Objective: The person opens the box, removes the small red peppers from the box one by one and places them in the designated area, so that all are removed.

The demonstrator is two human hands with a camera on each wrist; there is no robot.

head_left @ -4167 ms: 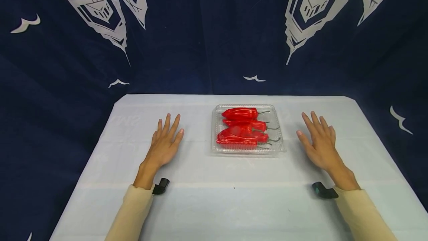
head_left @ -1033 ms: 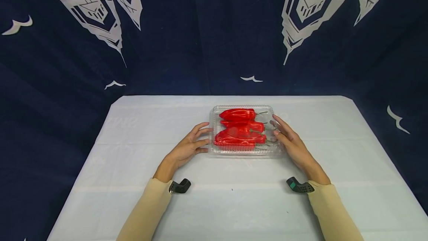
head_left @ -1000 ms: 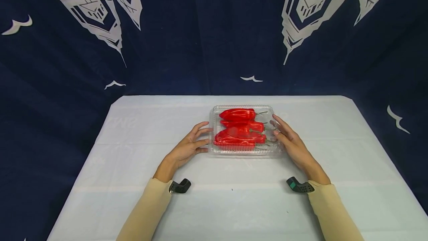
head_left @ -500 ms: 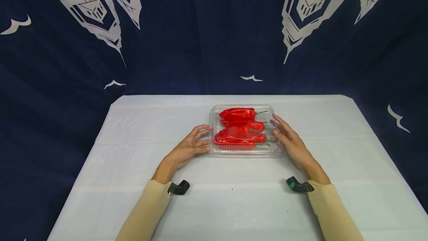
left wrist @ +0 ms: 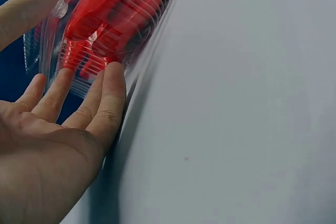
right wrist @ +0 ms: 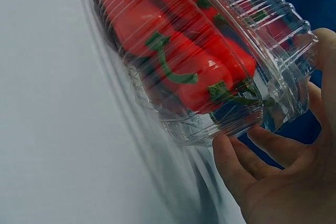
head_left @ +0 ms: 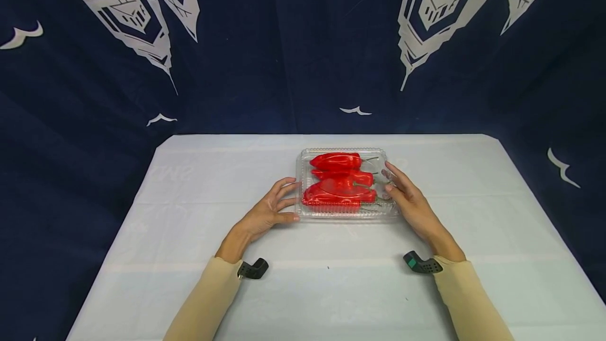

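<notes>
By the left hand (head_left: 262, 216), one end of a clear box (head_left: 347, 214) is touched with outstretched fingers; the other is gripped by the right hand (head_left: 420, 213). Red peppers (head_left: 340, 189) are enclosed in the box, set on a white table (head_left: 303, 288).

left hand (head_left: 266, 213): bare; behind it, beige sleeve (head_left: 204, 299), black angled wrist camera (head_left: 253, 269). right hand (head_left: 418, 212): bare; matching sleeve (head_left: 471, 296) behind, black camera (head_left: 426, 266) with green patch (head_left: 412, 263).
</notes>
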